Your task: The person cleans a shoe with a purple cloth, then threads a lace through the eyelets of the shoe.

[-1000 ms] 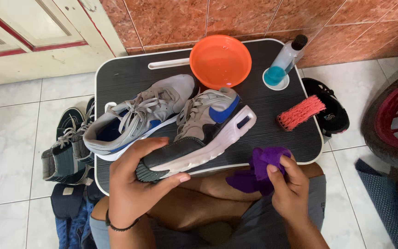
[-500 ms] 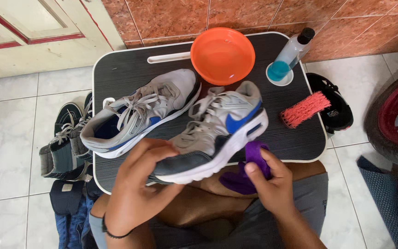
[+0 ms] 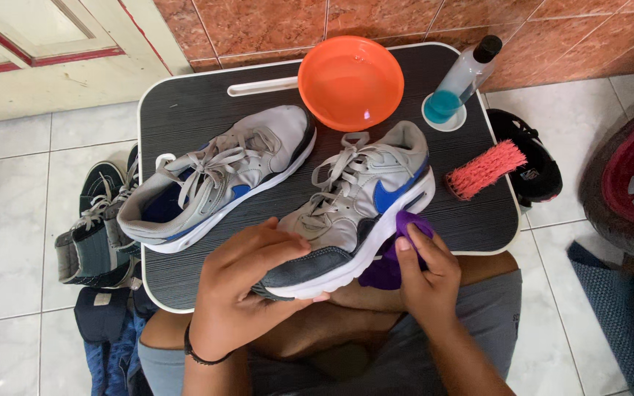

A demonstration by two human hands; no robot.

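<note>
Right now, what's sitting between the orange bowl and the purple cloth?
In the head view, the grey sneaker with the blue mark lies between the orange bowl and the purple cloth.

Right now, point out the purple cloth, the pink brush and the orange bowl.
purple cloth (image 3: 387,268): head view, on the fold below the shoe's sole.
pink brush (image 3: 484,169): head view, middle of the bristles.
orange bowl (image 3: 315,95): head view, on its left rim.

On the near edge of the small black table (image 3: 185,117), the left hand (image 3: 247,282) holds the toe of a grey and blue shoe (image 3: 357,209) while the right hand (image 3: 423,279) presses a purple cloth (image 3: 387,268) against its white side.
</note>
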